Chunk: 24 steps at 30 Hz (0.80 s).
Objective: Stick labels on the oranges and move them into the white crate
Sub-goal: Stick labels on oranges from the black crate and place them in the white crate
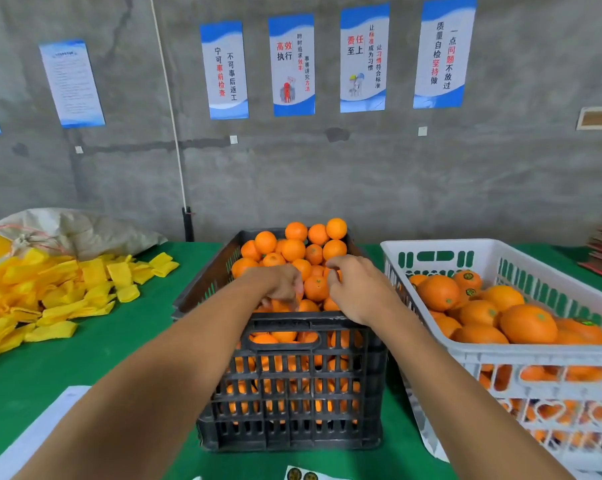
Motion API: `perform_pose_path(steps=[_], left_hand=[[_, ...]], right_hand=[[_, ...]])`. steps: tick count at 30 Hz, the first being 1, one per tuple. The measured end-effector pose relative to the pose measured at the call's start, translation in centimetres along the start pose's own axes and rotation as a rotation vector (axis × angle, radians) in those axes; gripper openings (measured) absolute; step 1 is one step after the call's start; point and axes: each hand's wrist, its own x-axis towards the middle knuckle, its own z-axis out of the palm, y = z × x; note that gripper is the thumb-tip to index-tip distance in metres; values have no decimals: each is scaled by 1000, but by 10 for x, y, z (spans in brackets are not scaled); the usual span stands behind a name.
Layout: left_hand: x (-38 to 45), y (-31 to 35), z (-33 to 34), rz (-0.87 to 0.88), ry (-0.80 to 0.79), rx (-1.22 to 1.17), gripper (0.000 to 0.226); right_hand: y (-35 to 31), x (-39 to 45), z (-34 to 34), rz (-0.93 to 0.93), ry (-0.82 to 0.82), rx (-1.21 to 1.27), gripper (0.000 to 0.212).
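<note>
— Where are both hands?
— Over the black slatted plastic crate (pixel 292 382) of unlabelled oranges (pixel 294 250). Left hand (pixel 281 285) curls onto one orange; right hand's (pixel 356 289) grip I cannot tell.
— And the white crate (pixel 549 355)?
— Just right, holding labelled oranges (pixel 528 323).

1. Oranges (pixel 294 249) are heaping above the far rim of the black crate (pixel 292 403), blocking any low pass there.
2. Right of the black crate, the white crate (pixel 493 252) is standing just beside it, leaving only a narrow gap.
3. Left of the black crate, green bench (pixel 126 341) is lying open up to the yellow foam sleeves (pixel 53 299).
4. Both hands, left hand (pixel 282 285) and right hand (pixel 358 289), are crowding the black crate's near opening.
</note>
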Motion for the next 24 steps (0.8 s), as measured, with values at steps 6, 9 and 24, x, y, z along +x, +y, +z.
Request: perform_pose_path(steps=[6,9,24], left_hand=[[-79,15,14,466,755,-392,45],[-117,17,40,590,884,-488,65],[-172,-21,269,-14,554,-1138,65]], right_hand=[[-16,-19,-9,-230,255,36,37],[-30,-47,-5,-295,387,171,41],[37,-193,133,-53,-50,501,47]])
